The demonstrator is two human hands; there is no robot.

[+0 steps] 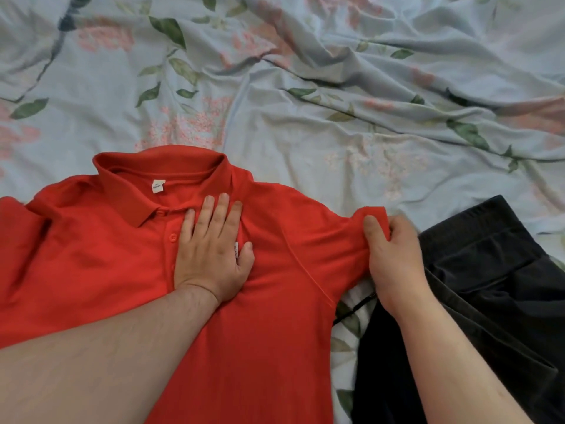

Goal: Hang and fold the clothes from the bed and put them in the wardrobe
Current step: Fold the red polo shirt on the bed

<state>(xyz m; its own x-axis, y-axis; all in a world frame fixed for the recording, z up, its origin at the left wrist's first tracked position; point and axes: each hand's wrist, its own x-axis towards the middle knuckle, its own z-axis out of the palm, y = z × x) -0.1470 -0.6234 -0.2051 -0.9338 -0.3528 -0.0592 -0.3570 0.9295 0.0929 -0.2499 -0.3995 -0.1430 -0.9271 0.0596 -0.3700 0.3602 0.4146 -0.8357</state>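
Head view, looking down over both forearms: the left hand (212,249) lies flat on the chest of a red polo shirt (263,316), fingers straight and slightly spread, pressing the cloth down just beside the button placket (173,237). Its thumb half covers a small white mark on the chest. The right hand (394,258) is curled round the end of the shirt's sleeve (371,217), thumb on top and fingers tucked beneath, so the cuff stands bunched above the knuckles.

The shirt lies front up on the bed, collar (134,194) pointing away from the person, with a white label (157,186) showing inside the neck. The other sleeve runs off toward the left edge of the frame, and the body of the shirt runs down past the bottom edge between the two arms.

Just beside the right hand, touching the sleeve end, lies a black garment (489,295) in a loose heap; what kind of garment it is cannot be told. Under everything is a rumpled pale blue bedsheet (305,96) printed with green leaves and pink flowers.
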